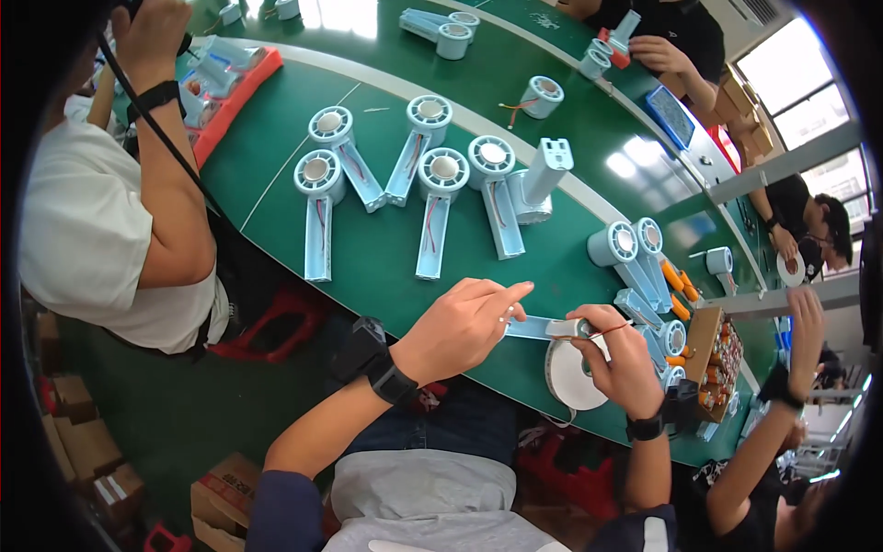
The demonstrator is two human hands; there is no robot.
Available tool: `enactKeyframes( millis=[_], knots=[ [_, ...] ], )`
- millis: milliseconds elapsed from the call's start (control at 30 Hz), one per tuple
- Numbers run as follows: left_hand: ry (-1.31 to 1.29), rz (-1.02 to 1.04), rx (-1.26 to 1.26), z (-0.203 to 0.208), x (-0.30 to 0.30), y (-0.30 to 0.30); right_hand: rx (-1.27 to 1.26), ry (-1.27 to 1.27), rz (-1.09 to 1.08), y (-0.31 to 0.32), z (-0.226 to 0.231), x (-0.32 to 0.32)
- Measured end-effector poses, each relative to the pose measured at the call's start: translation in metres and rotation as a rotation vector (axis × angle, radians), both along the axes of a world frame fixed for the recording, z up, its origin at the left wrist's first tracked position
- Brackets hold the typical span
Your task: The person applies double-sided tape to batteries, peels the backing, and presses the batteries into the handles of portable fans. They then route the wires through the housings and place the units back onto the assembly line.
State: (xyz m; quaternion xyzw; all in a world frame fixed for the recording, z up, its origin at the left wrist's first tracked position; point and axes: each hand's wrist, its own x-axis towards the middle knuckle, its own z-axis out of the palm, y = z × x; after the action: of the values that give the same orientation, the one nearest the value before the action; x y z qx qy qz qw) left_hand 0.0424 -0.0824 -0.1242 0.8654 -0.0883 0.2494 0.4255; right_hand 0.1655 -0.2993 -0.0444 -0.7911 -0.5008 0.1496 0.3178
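Bare green, smooth surface (pixel 559 250) opens a lane right of centre, between the middle row of pale-blue, round-headed plastic fans (pixel 443 170) and more at right. Lower right, a flat white tape roll (pixel 575 382) and open brown cardboard box (pixel 705 333) obstruct.

The hands (pixel 464 324) are at a light-blue part (pixel 531 327) near a white roll (pixel 572 379) over a green table (pixel 368 253).

From here I see a light-blue handle (pixel 528 327) crosswise, a pale cylinder (pixel 562 327) at its right end, a white roll (pixel 572 382) nearby.
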Motion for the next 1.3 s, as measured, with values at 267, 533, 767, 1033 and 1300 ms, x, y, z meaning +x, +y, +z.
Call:
enactKeyframes(
  millis=[267, 533, 767, 1033, 1300],
  knots=[
    [-0.039, 0.081, -0.077, -0.005, 0.003, -0.007, -0.216, -0.329, 0.297, 0.034, 0.003, 0.002],
    [0.038, 0.111, 0.026, -0.003, 0.000, -0.008, -0.273, -0.503, 0.486, 0.046, -0.002, 0.008],
    [0.039, 0.077, 0.117, 0.001, 0.005, -0.003, -0.499, 0.404, 0.013, 0.065, -0.033, 0.034],
    [0.048, -0.022, 0.158, 0.012, 0.001, -0.001, -0.612, 0.156, 0.025, 0.064, -0.020, 0.030],
    [0.005, 0.009, 0.326, 0.012, -0.017, -0.007, 0.104, 0.410, -0.165, 0.018, -0.046, 0.021]
  ],
)
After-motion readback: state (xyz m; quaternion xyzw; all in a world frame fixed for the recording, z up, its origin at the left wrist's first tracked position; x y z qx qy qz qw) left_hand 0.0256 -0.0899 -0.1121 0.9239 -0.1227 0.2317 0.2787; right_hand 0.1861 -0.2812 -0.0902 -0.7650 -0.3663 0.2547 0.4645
